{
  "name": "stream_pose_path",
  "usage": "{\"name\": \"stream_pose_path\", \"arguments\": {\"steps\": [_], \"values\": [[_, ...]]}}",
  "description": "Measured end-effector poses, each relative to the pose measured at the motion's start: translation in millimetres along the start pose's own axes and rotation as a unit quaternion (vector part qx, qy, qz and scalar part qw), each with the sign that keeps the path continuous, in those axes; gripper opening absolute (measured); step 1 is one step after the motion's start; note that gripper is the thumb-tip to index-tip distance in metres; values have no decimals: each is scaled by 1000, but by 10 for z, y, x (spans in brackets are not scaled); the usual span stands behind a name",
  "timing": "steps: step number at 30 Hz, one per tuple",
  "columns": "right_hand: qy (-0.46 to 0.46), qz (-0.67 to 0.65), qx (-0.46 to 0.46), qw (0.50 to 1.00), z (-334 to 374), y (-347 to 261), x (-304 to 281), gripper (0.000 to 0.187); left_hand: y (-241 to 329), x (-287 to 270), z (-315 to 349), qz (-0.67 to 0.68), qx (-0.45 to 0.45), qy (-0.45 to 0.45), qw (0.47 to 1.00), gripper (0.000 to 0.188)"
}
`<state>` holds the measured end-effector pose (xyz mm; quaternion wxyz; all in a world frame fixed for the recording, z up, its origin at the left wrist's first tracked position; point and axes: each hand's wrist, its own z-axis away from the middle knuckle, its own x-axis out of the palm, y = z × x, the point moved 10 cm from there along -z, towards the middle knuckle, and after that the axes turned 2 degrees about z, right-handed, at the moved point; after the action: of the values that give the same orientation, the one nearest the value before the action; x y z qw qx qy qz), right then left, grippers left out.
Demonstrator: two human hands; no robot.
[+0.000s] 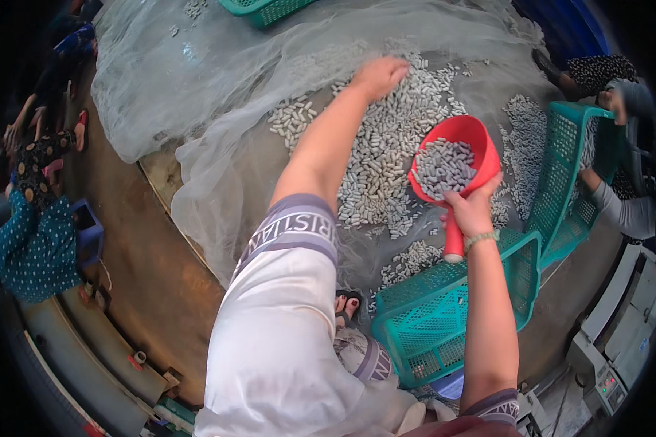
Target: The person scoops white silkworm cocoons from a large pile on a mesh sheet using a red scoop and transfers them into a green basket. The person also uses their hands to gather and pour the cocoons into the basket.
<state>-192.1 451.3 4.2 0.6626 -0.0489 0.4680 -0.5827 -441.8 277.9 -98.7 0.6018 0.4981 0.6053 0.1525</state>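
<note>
My right hand (pixel 474 211) is wrapped round a red plastic scoop (pixel 481 138) where its handle meets the bowl. Inside the bowl lies a heap of small dark grey cylindrical pieces (pixel 444 167); I cannot tell what they are. My left arm reaches forward over a wide spread of similar, paler grey pieces (pixel 379 175). At the far edge of that spread is my left hand (pixel 381 77), low over the pieces. Its fingers are smeared and partly hidden, so their grip does not show. Under the pieces is a thin whitish net sheet (pixel 219 146).
A teal perforated basket (pixel 423 328) stands below the scoop. Another tilted basket (pixel 561 175) stands at right, beside a person's hands and grey sleeve (pixel 623 207). A green basket (pixel 270 11) is at the far edge. A person in dotted clothing (pixel 40 247) is at left; a machine (pixel 605 357) stands lower right.
</note>
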Motion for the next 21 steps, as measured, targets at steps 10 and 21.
{"name": "stream_pose_path", "arguments": {"steps": [10, 21], "values": [[29, -66, -60, 996, -81, 46, 191, 102, 1425, 379, 958, 352, 30, -89, 931, 38], [-70, -466, 96, 877, 37, 1400, 174, 55, -47, -1054, 1773, 88, -302, 16, 949, 39]]}}
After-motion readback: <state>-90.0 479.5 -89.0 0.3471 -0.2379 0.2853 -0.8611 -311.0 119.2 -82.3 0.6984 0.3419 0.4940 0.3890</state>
